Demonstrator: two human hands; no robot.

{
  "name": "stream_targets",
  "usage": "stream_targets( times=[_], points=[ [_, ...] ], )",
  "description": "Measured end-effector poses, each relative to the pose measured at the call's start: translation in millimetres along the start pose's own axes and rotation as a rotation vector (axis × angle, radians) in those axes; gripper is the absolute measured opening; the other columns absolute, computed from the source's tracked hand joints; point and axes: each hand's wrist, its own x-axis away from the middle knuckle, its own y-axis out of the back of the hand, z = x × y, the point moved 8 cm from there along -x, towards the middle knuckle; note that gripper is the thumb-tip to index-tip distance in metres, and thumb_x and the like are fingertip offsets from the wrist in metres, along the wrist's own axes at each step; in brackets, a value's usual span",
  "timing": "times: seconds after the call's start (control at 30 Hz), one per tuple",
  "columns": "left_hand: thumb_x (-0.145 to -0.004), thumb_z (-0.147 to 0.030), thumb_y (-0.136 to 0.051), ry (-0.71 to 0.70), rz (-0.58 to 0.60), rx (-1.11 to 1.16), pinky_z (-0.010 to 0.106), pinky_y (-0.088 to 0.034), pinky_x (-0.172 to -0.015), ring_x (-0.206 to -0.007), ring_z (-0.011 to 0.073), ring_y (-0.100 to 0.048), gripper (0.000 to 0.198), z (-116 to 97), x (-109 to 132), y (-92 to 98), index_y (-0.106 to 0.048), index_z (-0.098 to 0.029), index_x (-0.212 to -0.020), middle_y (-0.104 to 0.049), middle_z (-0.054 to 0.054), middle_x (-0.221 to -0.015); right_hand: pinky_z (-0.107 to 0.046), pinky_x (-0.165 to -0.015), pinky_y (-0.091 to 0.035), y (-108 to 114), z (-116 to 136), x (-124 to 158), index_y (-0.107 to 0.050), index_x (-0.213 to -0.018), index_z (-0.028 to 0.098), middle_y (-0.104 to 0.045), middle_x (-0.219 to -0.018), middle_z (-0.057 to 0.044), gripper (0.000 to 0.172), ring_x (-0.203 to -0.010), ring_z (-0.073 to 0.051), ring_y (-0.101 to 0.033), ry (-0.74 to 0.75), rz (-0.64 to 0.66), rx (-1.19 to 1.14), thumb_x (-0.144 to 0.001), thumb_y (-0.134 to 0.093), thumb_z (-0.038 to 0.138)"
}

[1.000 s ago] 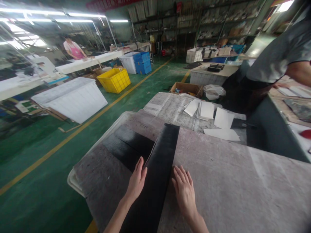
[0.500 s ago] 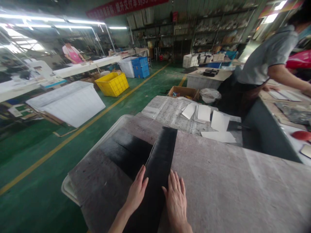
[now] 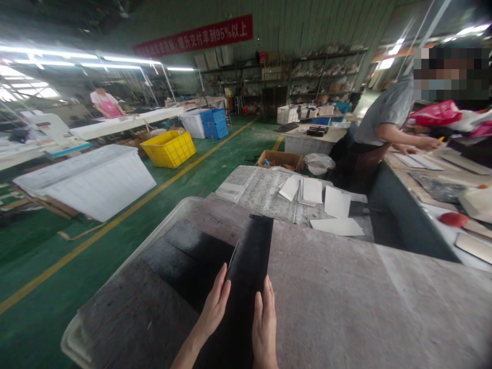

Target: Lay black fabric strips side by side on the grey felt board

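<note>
At the bottom centre of the frame, the left hand (image 3: 215,307) and right hand (image 3: 264,323) lay flat with fingers straight and together, pressing either edge of a long black strip (image 3: 249,256) on the grey felt table (image 3: 346,297); neither gripped it. At the left, a yellow crate (image 3: 169,148) and a blue crate (image 3: 213,123) stood on the floor, contents unseen. Right of centre, a cardboard box (image 3: 280,159) held small, unclear items.

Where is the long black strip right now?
In the head view, the black strip lies lengthwise on the grey felt, bottom centre, between the left hand and right hand.
</note>
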Motion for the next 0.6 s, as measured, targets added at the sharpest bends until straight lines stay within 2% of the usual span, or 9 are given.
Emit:
stream_targets(
  times=[0.13,0.3,0.43,0.6],
  points=[
    [-0.1,-0.043,-0.031,-0.07,-0.007,-0.104,0.048,-0.026,-0.119,-0.144,0.0212,-0.026,0.053,-4.4,-0.8,-4.0,-0.022,-0.028,-0.15,-0.027,0.004,-0.158,-0.051,-0.112,-0.035,2.7,-5.3,-1.2,-0.037,-0.145,0.023,-0.04,-0.15,-0.011,0.051,-0.138,-0.028,-0.038,0.005,-0.028,0.016,-0.097,-0.04,0.04],
    [-0.101,-0.035,-0.031,-0.178,0.042,-0.292,0.05,-0.025,-0.118,-0.146,0.0212,-0.018,0.056,-9.7,1.8,-14.8,-0.009,-0.032,-0.152,-0.018,0.003,-0.161,-0.051,-0.108,-0.04,-7.3,-7.8,0.4,-0.034,-0.147,0.025,-0.032,-0.155,-0.011,0.054,-0.139,-0.03,-0.035,0.022,0.01,0.141,-0.096,-0.041,0.042],
    [-0.101,-0.033,-0.032,-0.213,0.038,-0.355,0.05,-0.026,-0.118,-0.146,0.0216,-0.016,0.06,-9.6,2.8,-13.8,-0.001,-0.034,-0.152,-0.014,0.003,-0.162,-0.052,-0.108,-0.039,-5.8,-10.4,-0.2,-0.033,-0.147,0.025,-0.038,-0.151,-0.011,0.053,-0.137,-0.029,-0.038,0.047,-0.007,0.124,-0.097,-0.041,0.04],
    [-0.101,-0.032,-0.032,-0.206,-0.001,-0.343,0.05,-0.028,-0.118,-0.146,0.0224,-0.019,0.06,-8.6,0.1,-16.6,0.0,-0.031,-0.152,-0.015,0.006,-0.161,-0.051,-0.108,-0.039,-0.9,-9.7,-2.4,-0.037,-0.145,0.023,-0.042,-0.149,-0.011,0.051,-0.135,-0.029,-0.041,0.042,-0.031,0.118,-0.097,-0.04,0.041]
  ],
)
